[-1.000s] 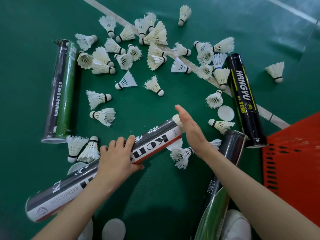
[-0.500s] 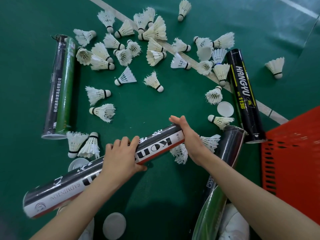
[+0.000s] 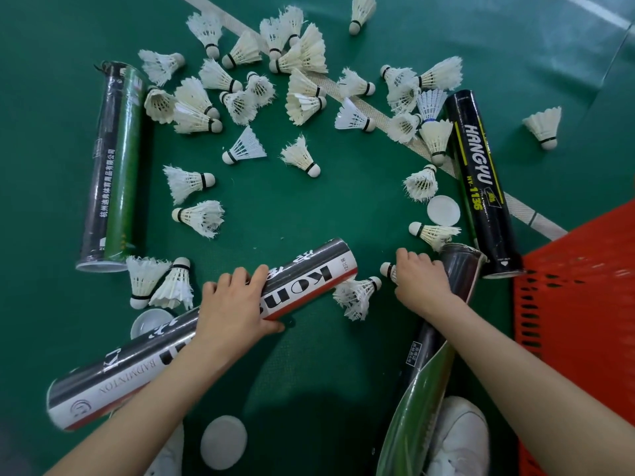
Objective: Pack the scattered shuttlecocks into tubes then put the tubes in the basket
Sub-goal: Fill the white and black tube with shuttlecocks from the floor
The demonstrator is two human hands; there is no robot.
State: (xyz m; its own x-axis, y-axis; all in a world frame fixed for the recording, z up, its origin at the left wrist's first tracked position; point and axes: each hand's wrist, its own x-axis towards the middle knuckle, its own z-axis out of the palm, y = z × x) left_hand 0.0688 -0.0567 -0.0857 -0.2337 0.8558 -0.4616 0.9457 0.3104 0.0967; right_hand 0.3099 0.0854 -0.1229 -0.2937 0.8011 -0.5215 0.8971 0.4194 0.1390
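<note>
My left hand [image 3: 237, 304] grips a long black, white and red tube [image 3: 137, 359] that lies slanted across the green floor, its far end pointing up and right. My right hand [image 3: 417, 281] is closed over a shuttlecock [image 3: 387, 268] whose cork tip pokes out to the left of the fingers. Another shuttlecock [image 3: 357, 295] lies between the tube's end and that hand. Many white shuttlecocks [image 3: 302, 56] are scattered across the upper floor. The orange basket [image 3: 580, 304] stands at the right edge.
A black and green tube [image 3: 111, 166] lies at the left, a black HANGYU tube [image 3: 481, 183] at the right, and a dark green tube [image 3: 433, 355] under my right forearm. White round lids [image 3: 443, 210] [image 3: 223, 441] [image 3: 151, 321] lie loose. A white court line [image 3: 360, 104] crosses diagonally. White shoes [image 3: 457, 438] are at the bottom.
My right hand left the tube's open end, moved right and closed over a shuttlecock beside the dark tube. My left hand stayed on the tube, which shifted slightly.
</note>
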